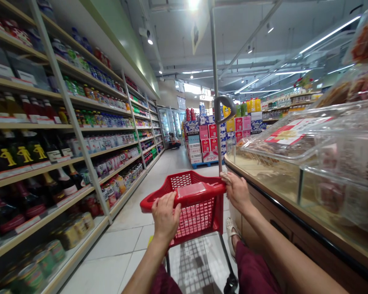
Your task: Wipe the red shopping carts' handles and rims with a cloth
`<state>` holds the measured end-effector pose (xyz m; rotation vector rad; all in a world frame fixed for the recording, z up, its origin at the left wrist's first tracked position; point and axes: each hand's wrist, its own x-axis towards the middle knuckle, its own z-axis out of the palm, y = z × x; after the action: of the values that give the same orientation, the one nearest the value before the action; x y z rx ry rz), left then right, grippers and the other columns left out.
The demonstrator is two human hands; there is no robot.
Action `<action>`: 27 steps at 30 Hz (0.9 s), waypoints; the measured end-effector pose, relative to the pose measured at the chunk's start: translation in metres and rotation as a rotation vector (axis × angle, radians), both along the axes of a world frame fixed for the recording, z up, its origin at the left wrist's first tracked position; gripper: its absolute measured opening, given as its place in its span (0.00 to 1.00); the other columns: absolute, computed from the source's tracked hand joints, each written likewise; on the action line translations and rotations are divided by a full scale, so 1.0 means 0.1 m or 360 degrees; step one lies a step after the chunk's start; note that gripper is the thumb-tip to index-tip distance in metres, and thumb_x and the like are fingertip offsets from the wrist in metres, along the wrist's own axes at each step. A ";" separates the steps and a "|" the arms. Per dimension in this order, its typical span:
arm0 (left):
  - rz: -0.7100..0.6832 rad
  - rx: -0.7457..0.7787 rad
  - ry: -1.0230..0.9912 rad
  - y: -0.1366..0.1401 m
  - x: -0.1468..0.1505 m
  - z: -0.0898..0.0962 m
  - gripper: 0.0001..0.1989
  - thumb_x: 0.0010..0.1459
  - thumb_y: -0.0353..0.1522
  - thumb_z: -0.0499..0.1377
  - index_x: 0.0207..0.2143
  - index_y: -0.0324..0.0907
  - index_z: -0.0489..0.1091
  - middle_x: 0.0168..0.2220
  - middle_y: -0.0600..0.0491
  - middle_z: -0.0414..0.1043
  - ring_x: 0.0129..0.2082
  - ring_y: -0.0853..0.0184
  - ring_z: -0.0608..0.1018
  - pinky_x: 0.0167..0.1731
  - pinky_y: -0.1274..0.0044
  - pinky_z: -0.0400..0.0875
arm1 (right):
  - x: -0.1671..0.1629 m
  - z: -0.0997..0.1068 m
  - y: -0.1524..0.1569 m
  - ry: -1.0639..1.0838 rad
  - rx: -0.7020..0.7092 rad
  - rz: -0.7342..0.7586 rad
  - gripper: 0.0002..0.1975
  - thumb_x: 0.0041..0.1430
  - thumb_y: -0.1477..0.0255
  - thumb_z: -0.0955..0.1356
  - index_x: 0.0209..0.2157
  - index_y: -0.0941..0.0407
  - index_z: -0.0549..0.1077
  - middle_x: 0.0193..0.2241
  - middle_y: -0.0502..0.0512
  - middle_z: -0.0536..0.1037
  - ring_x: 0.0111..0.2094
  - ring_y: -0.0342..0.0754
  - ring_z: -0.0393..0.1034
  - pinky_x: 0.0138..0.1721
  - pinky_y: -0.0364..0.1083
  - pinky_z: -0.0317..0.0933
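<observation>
A red plastic shopping cart (199, 216) with a perforated basket stands in front of me. Its red handle bar (199, 194) carries a clear-covered label plate. My left hand (166, 214) is wrapped over the left part of this bar. At the bar's right end, my right hand (238, 194) is closed around a small crumpled pale thing, perhaps cloth or tissue (226, 178); its fingertips are partly hidden. An upright metal pole (215, 73) with a grey loop-shaped grip (225, 109) rises by the cart's right corner, just beyond my right hand.
Tall shelves (79, 96) of bottles and cans line the left side. Close on the right is a display counter (294, 204) with clear food boxes (291, 134). Stacked drink cartons (210, 143) stand on a blue pallet ahead. A person (173, 141) is low on the tiled floor (119, 241) farther off.
</observation>
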<state>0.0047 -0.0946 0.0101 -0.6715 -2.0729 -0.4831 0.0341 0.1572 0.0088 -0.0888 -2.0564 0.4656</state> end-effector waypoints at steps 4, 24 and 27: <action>0.0002 0.0023 -0.0006 0.04 -0.01 0.00 0.16 0.55 0.34 0.49 0.45 0.41 0.64 0.44 0.47 0.70 0.45 0.61 0.69 0.48 0.66 0.52 | 0.00 0.00 -0.25 0.0113 0.0006 0.0134 0.16 0.56 0.76 0.57 0.44 0.55 0.68 0.44 0.59 0.71 0.49 0.51 0.62 0.49 0.55 0.52; -0.0006 0.0025 -0.0064 0.00 0.01 0.01 0.17 0.54 0.34 0.49 0.46 0.41 0.64 0.44 0.47 0.70 0.45 0.61 0.69 0.48 0.64 0.53 | 0.06 -0.03 -0.19 0.0061 0.0128 0.0123 0.18 0.57 0.75 0.56 0.48 0.56 0.64 0.46 0.59 0.70 0.49 0.52 0.61 0.51 0.58 0.46; -0.0001 0.0033 -0.0050 0.03 0.01 0.00 0.17 0.54 0.33 0.49 0.46 0.41 0.64 0.45 0.46 0.70 0.45 0.61 0.69 0.48 0.64 0.53 | 0.03 0.00 -0.09 0.0083 -0.0065 -0.0065 0.17 0.57 0.75 0.56 0.46 0.57 0.66 0.44 0.61 0.71 0.48 0.54 0.62 0.48 0.60 0.50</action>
<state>0.0055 -0.0920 0.0102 -0.6561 -2.0948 -0.5176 0.0371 0.1484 0.0084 -0.1416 -1.9908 0.4798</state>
